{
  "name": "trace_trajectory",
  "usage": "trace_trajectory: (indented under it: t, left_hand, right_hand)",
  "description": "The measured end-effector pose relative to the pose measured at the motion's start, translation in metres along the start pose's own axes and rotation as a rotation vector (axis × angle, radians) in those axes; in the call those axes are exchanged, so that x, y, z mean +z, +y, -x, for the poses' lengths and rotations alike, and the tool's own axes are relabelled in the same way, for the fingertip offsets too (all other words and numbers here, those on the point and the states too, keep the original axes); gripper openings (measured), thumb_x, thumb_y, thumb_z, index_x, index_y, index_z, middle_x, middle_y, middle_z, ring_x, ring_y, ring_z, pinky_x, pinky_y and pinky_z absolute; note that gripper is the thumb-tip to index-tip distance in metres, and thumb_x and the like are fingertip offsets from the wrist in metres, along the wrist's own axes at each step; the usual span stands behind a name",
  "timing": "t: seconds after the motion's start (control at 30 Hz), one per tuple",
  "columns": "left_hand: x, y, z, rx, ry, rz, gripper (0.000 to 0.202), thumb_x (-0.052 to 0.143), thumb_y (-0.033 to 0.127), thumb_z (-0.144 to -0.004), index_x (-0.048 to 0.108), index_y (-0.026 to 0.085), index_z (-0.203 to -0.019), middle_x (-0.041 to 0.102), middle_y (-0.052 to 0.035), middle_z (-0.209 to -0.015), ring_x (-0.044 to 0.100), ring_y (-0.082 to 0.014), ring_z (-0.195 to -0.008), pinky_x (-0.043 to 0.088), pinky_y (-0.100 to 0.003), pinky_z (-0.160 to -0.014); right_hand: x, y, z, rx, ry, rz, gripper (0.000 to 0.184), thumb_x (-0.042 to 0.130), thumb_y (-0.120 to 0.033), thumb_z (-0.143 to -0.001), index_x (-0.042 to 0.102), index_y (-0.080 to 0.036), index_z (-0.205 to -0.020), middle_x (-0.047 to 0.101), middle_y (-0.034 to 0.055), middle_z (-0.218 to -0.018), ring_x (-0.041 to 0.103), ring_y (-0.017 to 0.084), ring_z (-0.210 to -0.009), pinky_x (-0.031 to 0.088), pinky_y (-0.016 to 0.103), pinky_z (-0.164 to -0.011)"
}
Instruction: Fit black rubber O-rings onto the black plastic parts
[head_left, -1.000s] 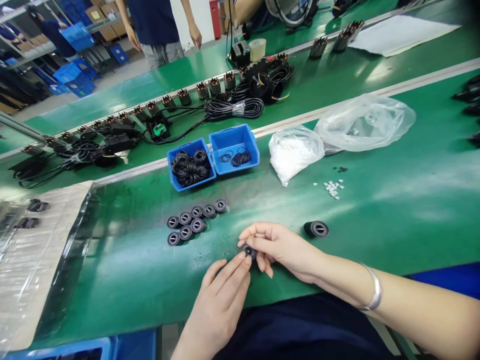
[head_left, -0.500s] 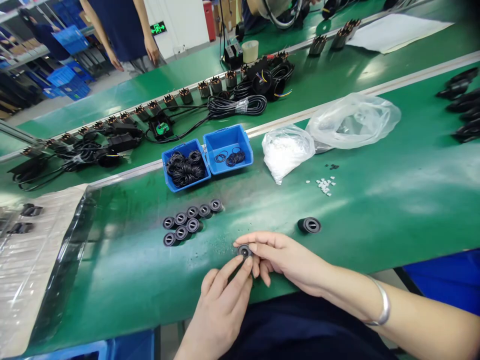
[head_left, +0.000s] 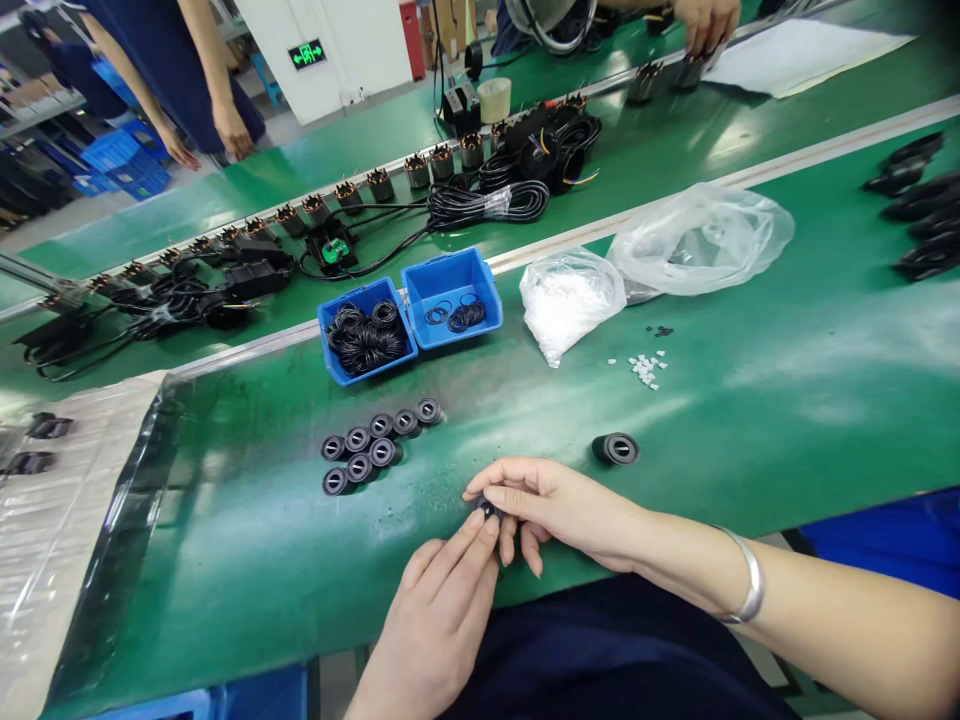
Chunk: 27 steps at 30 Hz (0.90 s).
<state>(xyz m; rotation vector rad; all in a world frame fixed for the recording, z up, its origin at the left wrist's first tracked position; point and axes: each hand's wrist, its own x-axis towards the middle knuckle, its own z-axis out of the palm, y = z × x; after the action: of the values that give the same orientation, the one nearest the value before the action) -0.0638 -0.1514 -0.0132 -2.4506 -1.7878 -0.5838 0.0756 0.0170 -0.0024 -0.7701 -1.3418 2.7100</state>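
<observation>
In front of me, just above the near part of the bench, a small black cylindrical part [head_left: 490, 508] is mostly covered by fingers. My right hand [head_left: 551, 508] curls its thumb and fingers around it from the right. From the left, the closed fingers of my left hand [head_left: 444, 598] press on its top face; whether they pinch something small there is hidden. A similar black cylinder [head_left: 616, 449], with a white slot-like strip on its end, lies to the right of my hands. Several matching cylinders [head_left: 360, 466] stand in two rows to the left.
Beyond are a blue bin full of black rings [head_left: 328, 350] and another blue bin [head_left: 454, 258] with fewer. A plastic bag of white pieces [head_left: 566, 300] lies near loose white bits [head_left: 645, 370]. Behind a rail are cables [head_left: 487, 203]. A co-worker's hand [head_left: 705, 22] touches parts at the back.
My left fingers have moved further over the black part, covering more of its face. A co-worker's hand has appeared at the back right. The whole view has shifted slightly.
</observation>
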Motion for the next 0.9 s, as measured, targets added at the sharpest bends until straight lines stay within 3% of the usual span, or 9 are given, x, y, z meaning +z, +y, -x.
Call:
trace_trajectory:
  t: [0.13,0.27,0.4,0.6,0.8,0.9]
  left_hand:
    - [0.003,0.005,0.0,-0.019,-0.009,-0.002,0.04,0.036,0.005,-0.094,0.062,0.011,-0.124,0.06,-0.0101,-0.137,0.042,-0.0239,-0.137,0.031,-0.035,-0.102]
    - [0.005,0.01,0.0,-0.054,-0.049,-0.013,0.039,0.037,0.004,-0.093,0.065,0.013,-0.119,0.056,-0.0086,-0.142,0.035,-0.0286,-0.141,0.031,-0.039,-0.099]
    - [0.006,0.011,0.0,-0.066,-0.019,-0.019,0.036,0.04,0.006,-0.094,0.065,0.014,-0.118,0.054,-0.0069,-0.143,0.037,-0.0272,-0.14,0.031,-0.038,-0.099]
    - [0.006,0.009,0.005,-0.045,0.044,-0.021,0.039,0.037,0.004,-0.094,0.062,0.011,-0.123,0.06,-0.0125,-0.137,0.046,-0.0237,-0.135,0.033,-0.036,-0.102]
    - [0.008,0.015,0.005,-0.091,0.017,-0.054,0.035,0.039,0.008,-0.096,0.064,0.014,-0.12,0.057,-0.0086,-0.14,0.044,-0.0229,-0.136,0.03,-0.035,-0.103]
    - [0.005,0.013,0.0,-0.105,0.002,-0.11,0.035,0.039,0.008,-0.095,0.065,0.015,-0.118,0.056,-0.0081,-0.142,0.043,-0.0238,-0.137,0.032,-0.036,-0.102]
  right_hand:
    - [0.001,0.0,0.001,-0.009,0.026,0.006,0.031,0.064,-0.04,-0.087,0.057,-0.014,-0.102,0.06,-0.0014,-0.064,0.06,0.01,-0.052,0.047,0.016,-0.039]
    - [0.0,-0.001,0.002,0.004,-0.004,-0.03,0.033,0.064,-0.041,-0.088,0.057,-0.015,-0.106,0.062,0.0005,-0.071,0.064,0.012,-0.061,0.05,0.017,-0.042]
    - [0.0,0.001,0.001,-0.019,0.004,-0.013,0.034,0.066,-0.041,-0.086,0.058,-0.014,-0.105,0.061,-0.0003,-0.069,0.063,0.012,-0.058,0.048,0.016,-0.04]
    - [0.003,0.002,0.002,-0.054,0.029,-0.019,0.035,0.065,-0.043,-0.087,0.057,-0.014,-0.104,0.062,0.0015,-0.075,0.065,0.013,-0.064,0.05,0.017,-0.042]
    - [0.004,0.006,0.001,-0.065,0.052,0.048,0.035,0.066,-0.043,-0.086,0.056,-0.015,-0.105,0.058,-0.0021,-0.067,0.062,0.012,-0.056,0.049,0.018,-0.038]
    - [0.002,0.01,0.001,-0.095,0.09,0.077,0.039,0.062,-0.045,-0.089,0.053,-0.017,-0.114,0.06,-0.0013,-0.069,0.063,0.013,-0.055,0.05,0.019,-0.038]
